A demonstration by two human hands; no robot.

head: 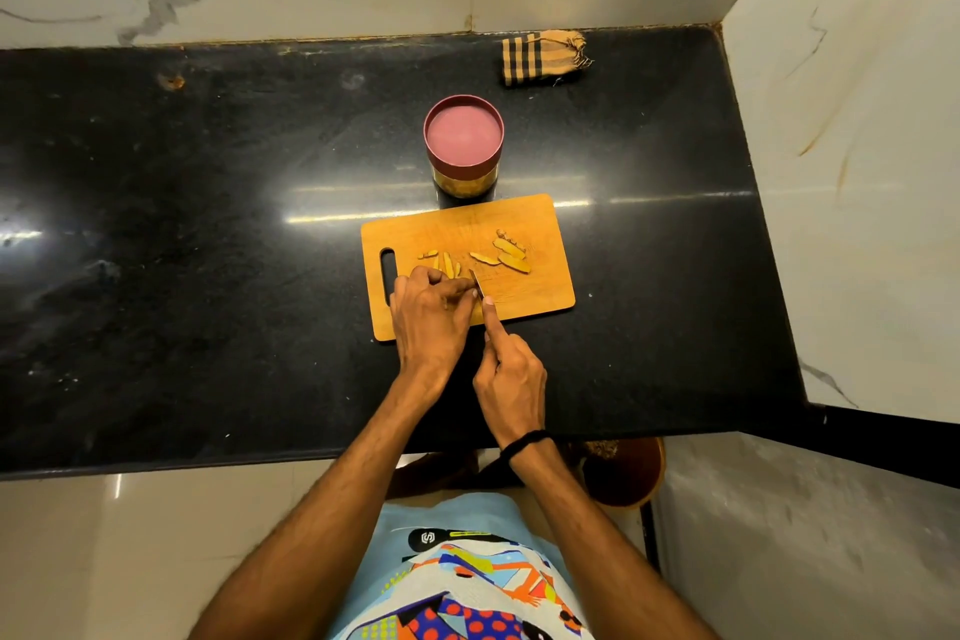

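The person is slicing a yellow root on one wooden cutting board (540, 299), which is lying on the dark worktop (208, 224) directly under both hands. The left hand (428, 314) is curling its fingers down over the root piece (458, 284) and pinning it to the board. The fingertips are tucked back, probably so the blade can run close beside them without catching them. The right hand (511, 379) is gripping the one knife (477, 282). Its forefinger is lying straight along the back of the blade, most likely to steady and guide the cut, and the other fingers are wrapping the handle. The blade is meeting the root just beside the left fingertips.

Just beyond the left hand's knuckles, about four thin cut strips (447, 263) are lying close together, apparently pushed clear of the blade; the exact count is hard to tell. Beyond the right forefinger and off to its right, about four larger pieces (511, 255) are waiting, one of them knobbly. Further ahead of both hands, one jar (464, 140) with a pink lid is standing just past the board's far edge. One striped cloth (543, 56) is lying well beyond it, against the wall.
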